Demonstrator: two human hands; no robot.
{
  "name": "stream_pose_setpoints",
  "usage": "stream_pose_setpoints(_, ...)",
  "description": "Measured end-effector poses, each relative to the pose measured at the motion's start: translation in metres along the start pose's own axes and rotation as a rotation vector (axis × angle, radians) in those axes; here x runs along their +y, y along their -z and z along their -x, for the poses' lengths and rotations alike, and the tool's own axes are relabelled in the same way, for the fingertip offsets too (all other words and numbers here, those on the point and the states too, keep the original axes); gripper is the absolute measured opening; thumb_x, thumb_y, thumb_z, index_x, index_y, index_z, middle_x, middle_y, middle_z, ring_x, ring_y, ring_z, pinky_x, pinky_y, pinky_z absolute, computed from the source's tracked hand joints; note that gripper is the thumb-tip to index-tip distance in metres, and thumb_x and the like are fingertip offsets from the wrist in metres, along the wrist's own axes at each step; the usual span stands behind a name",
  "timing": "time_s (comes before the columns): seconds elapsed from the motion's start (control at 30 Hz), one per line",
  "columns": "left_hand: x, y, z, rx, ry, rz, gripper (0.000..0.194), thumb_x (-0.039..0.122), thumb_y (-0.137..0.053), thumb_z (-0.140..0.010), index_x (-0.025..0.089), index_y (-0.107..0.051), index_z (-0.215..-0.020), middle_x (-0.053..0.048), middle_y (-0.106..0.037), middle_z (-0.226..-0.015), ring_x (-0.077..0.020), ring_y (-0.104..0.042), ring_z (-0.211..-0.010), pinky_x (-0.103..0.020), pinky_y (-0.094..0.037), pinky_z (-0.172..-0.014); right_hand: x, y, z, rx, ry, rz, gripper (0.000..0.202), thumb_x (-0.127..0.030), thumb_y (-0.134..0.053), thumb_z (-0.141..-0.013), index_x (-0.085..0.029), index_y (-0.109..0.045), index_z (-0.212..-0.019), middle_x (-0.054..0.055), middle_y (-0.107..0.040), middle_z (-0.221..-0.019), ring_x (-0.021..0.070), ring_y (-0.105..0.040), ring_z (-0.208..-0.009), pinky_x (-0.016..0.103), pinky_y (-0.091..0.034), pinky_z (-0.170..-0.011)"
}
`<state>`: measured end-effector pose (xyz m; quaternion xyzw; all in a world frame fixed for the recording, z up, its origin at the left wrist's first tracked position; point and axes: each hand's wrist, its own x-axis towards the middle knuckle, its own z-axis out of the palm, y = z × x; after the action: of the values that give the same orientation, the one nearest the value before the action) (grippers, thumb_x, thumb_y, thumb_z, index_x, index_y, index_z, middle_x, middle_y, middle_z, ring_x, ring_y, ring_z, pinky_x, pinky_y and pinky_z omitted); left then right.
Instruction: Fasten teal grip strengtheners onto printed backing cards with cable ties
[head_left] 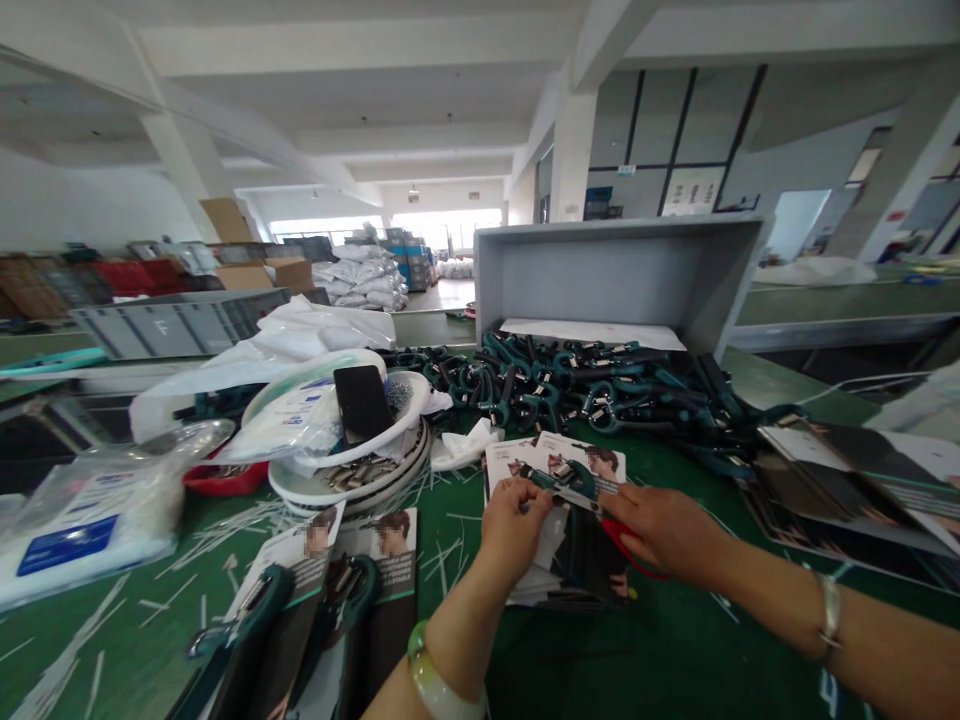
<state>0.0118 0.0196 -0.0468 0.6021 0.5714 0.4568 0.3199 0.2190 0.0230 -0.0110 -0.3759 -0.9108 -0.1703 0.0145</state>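
Observation:
My right hand (664,530) is wrapped round the red handles of a pair of scissors (579,498), whose blades point left. Close by, the fingertips of my left hand (510,525) are pinched together over a dark green tool on a printed card; what they hold is too small to make out. The scissor blades reach towards these fingertips. Beneath both hands lies a stack of printed cards (536,590). To the left, two carded tools with dark green and black handles (341,610) lie on the green table (637,670).
A heap of dark green and black tools (570,380) spills from a tipped grey crate (600,270). Left stand white bowls (281,480) with metal parts, a black phone (362,403) and a plastic bag (97,520). White strips litter the table. More cards (847,490) are stacked right.

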Motion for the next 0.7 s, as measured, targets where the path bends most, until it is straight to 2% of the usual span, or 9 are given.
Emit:
stream_pose_setpoints(0.1,-0.003,0.007,-0.004,0.071,0.034,0.033,0.022,0.033,-0.052,-0.078,0.017,-0.061,-0.066,-0.003,-0.059,-0.074,-0.0174,-0.055,-0.079,-0.027,-0.041,-0.073,0.001,0.01,-0.001,-0.107,-0.043,-0.177,0.026,-0.014,-0.048,-0.076,-0.016,-0.06,-0.1,0.009,-0.067,-0.091,0.0191,-0.063,-0.078,0.027,-0.043,-0.065)
stream_pose_setpoints(0.17,-0.004,0.015,-0.004,0.18,0.079,0.022,0.024,0.036,-0.051,-0.078,0.016,-0.063,-0.082,-0.005,-0.061,-0.087,-0.0175,-0.056,-0.081,-0.027,-0.042,-0.073,0.003,0.023,-0.003,-0.133,-0.063,-0.295,0.022,-0.019,-0.048,-0.079,-0.019,-0.061,-0.097,0.007,-0.067,-0.091,0.0186,-0.062,-0.081,0.027,-0.043,-0.068)
stream_pose_setpoints(0.23,-0.004,0.025,0.0,0.237,0.123,-0.052,0.038,0.042,-0.052,-0.077,0.016,-0.06,-0.103,-0.01,-0.058,-0.106,-0.0188,-0.056,-0.086,-0.029,-0.042,-0.077,0.005,0.04,-0.008,-0.206,-0.073,-0.398,0.02,-0.031,-0.056,-0.076,-0.021,-0.063,-0.092,0.003,-0.066,-0.083,0.0177,-0.06,-0.074,0.025,-0.041,-0.064)
stream_pose_setpoints(0.3,-0.002,0.033,0.006,0.148,0.134,-0.18,0.045,0.048,-0.056,-0.073,0.018,-0.06,-0.107,-0.01,-0.056,-0.112,-0.0217,-0.055,-0.092,-0.031,-0.041,-0.079,0.007,0.056,-0.016,-0.324,-0.065,-0.476,0.028,-0.043,-0.065,-0.067,-0.022,-0.065,-0.086,0.001,-0.064,-0.073,0.0163,-0.057,-0.065,0.024,-0.038,-0.057)
stream_pose_setpoints(0.4,0.0,0.039,0.016,-0.018,0.125,-0.329,0.032,0.05,-0.058,-0.07,0.025,-0.068,-0.086,-0.005,-0.062,-0.099,-0.0235,-0.055,-0.092,-0.03,-0.04,-0.074,0.005,0.07,-0.033,-0.441,-0.061,-0.521,0.038,-0.049,-0.069,-0.058,-0.023,-0.067,-0.085,0.0,-0.063,-0.071,0.015,-0.055,-0.061,0.022,-0.035,-0.053)
stream_pose_setpoints(0.53,-0.003,0.039,0.017,-0.03,0.117,-0.35,0.028,0.051,-0.06,-0.069,0.028,-0.07,-0.081,-0.002,-0.064,-0.091,-0.0217,-0.057,-0.087,-0.028,-0.038,-0.068,0.0,0.069,-0.053,-0.506,-0.062,-0.531,0.041,-0.046,-0.071,-0.055,-0.021,-0.069,-0.087,0.001,-0.064,-0.072,0.0138,-0.053,-0.062,0.021,-0.034,-0.052)
stream_pose_setpoints(0.7,-0.015,0.038,0.01,-0.073,0.106,-0.271,0.03,0.052,-0.061,-0.066,0.027,-0.07,-0.08,-0.001,-0.065,-0.09,-0.02,-0.058,-0.083,-0.027,-0.038,-0.066,0.001,0.065,-0.069,-0.603,-0.044,-0.628,0.043,-0.047,-0.072,-0.055,-0.018,-0.07,-0.087,-0.002,-0.059,-0.063,0.0098,-0.048,-0.054,0.019,-0.032,-0.048)
